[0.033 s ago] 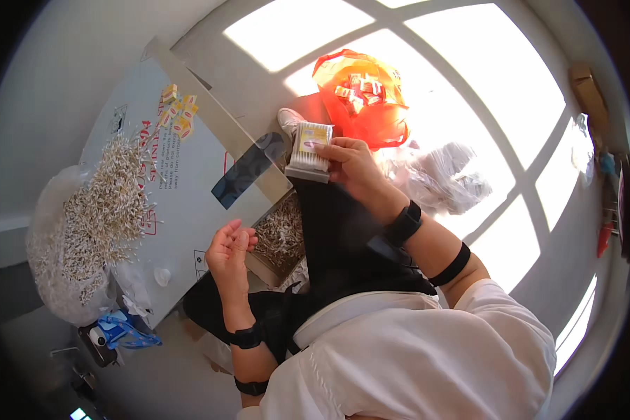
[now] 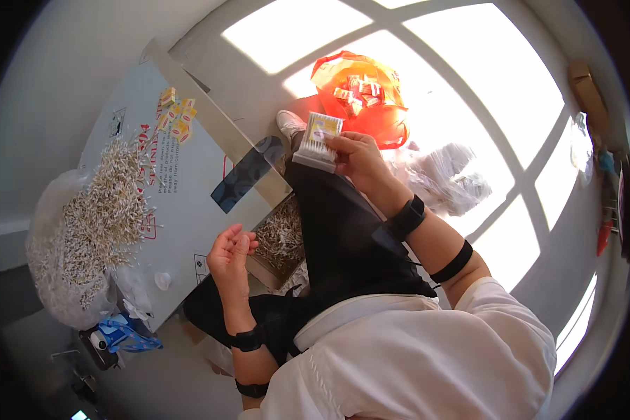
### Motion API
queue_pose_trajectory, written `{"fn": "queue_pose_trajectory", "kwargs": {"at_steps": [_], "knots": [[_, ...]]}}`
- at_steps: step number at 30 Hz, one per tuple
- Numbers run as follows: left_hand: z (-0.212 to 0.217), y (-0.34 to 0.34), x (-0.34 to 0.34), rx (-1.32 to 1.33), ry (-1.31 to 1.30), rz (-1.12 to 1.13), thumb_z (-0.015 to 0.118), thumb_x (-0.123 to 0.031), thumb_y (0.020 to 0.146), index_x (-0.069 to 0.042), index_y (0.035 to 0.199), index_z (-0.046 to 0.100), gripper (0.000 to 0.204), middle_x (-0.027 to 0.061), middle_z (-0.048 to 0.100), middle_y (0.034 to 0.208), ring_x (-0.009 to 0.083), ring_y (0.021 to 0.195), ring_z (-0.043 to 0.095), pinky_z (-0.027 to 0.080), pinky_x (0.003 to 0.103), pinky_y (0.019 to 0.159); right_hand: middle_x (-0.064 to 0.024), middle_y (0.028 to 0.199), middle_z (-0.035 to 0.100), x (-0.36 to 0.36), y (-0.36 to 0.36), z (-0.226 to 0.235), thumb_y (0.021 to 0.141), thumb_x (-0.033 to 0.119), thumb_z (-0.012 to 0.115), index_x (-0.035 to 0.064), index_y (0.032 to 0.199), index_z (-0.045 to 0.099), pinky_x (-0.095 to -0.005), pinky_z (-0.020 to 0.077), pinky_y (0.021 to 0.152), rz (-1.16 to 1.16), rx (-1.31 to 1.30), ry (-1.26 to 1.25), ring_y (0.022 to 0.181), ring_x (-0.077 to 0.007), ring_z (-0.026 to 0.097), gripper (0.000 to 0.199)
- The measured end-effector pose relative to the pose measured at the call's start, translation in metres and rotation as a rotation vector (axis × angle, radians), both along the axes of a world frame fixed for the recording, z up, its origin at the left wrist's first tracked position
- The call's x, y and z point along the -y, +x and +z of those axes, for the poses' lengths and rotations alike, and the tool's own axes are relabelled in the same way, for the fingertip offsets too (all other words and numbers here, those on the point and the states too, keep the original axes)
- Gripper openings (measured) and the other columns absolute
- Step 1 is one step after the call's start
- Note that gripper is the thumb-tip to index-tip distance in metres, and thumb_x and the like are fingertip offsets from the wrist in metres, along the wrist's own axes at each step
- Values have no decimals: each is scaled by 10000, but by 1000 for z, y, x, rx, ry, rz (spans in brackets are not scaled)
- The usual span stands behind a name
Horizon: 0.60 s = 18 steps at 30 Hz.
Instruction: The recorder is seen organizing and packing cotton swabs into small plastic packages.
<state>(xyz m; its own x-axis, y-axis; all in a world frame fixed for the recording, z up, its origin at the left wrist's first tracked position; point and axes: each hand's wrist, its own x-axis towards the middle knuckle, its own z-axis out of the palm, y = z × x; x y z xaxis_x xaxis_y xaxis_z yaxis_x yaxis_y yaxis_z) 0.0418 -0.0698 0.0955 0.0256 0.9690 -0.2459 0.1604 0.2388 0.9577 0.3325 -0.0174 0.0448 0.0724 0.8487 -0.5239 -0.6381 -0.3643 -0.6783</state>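
My right hand (image 2: 365, 164) grips a clear flat packet of cotton swabs (image 2: 320, 138) with a yellow-and-white label, thumb on its face. The packet is held tilted above my leg, in front of a white shoe (image 2: 287, 122). My left hand (image 2: 231, 255) hovers by the table's near edge with its fingers loosely curled and apart, and nothing shows in it. Beside it, below the table edge, a cardboard box (image 2: 262, 274) holds many loose cotton swabs (image 2: 280, 236).
On the grey-white table (image 2: 189, 234) lies a large heap of loose swabs (image 2: 112, 210), spilling from a clear bag (image 2: 42, 245). Several small yellow labels (image 2: 182, 120) sit toward its far end. On the floor stand an orange bag (image 2: 392, 129) of packets and a clear plastic bag (image 2: 451, 182).
My right hand has raised the packet slightly and moved it to the right, tilting it more. My left hand has barely moved.
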Motion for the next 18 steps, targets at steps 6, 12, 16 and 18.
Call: {"fn": "queue_pose_trajectory", "kwargs": {"at_steps": [6, 12, 16, 18], "knots": [[-15, 5, -14, 14, -57, 43, 620, -119, 918, 44, 1125, 604, 264, 112, 684, 884, 142, 735, 643, 507, 247, 683, -98, 878, 660, -60, 78, -50, 884, 165, 658, 13, 1004, 593, -236, 454, 557, -364, -65, -381, 651, -129, 578, 204], [-15, -36, -8, 4, 3, 119, 606, -100, 925, 24, 1000, 630, 147, 76, 672, 830, 108, 727, 629, 492, 223, 656, -112, 856, 673, -53, -11, -11, 881, 105, 644, -36, 1004, 648, -201, 442, 537, -15, 94, 26, 659, -90, 570, 187], [-9, -75, -9, 3, 116, 276, 605, -99, 930, 7, 868, 596, 123, 32, 629, 739, 77, 660, 586, 466, 206, 602, -42, 861, 683, -39, -47, 3, 901, 131, 628, 13, 1044, 659, -167, 431, 577, 224, 272, 180, 686, -39, 549, 188], [-9, -108, -4, 51, 250, 460, 620, -105, 919, -13, 842, 611, 120, 26, 623, 737, 78, 647, 560, 456, 214, 607, -35, 850, 677, -30, -72, 4, 904, 124, 618, 12, 1034, 659, -165, 416, 592, 294, 342, 161, 675, -28, 529, 177]]}}
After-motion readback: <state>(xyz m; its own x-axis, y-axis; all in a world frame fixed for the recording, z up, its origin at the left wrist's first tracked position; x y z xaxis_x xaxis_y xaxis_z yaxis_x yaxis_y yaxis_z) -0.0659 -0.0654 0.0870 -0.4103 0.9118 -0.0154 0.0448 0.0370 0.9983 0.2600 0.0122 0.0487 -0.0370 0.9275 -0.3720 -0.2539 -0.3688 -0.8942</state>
